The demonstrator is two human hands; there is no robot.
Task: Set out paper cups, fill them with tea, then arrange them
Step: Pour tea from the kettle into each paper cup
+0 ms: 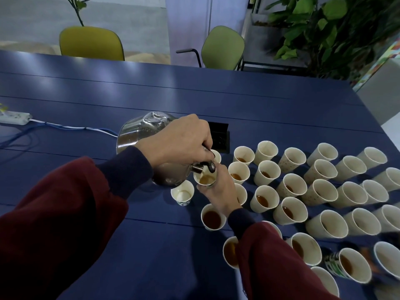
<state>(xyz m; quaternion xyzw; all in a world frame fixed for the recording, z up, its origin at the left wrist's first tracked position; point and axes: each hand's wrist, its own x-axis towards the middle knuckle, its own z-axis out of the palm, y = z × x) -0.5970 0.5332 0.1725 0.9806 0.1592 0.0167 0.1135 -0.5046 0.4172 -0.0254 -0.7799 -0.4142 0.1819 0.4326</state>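
On the long blue plank table (pixel 194 100), your left hand (pixel 179 141) tips the shiny steel kettle (pixel 140 135) over the small white paper cup (pixel 205 178) in your right hand (pixel 220 191). Rows of paper cups (pixel 313 191) spread to the right. A white power strip (pixel 14 118) lies far left; two green chairs (pixel 223 48) stand behind the table.

One head-worn view looks forward and down, close over the blue table (pixel 151 87); wide-angled.
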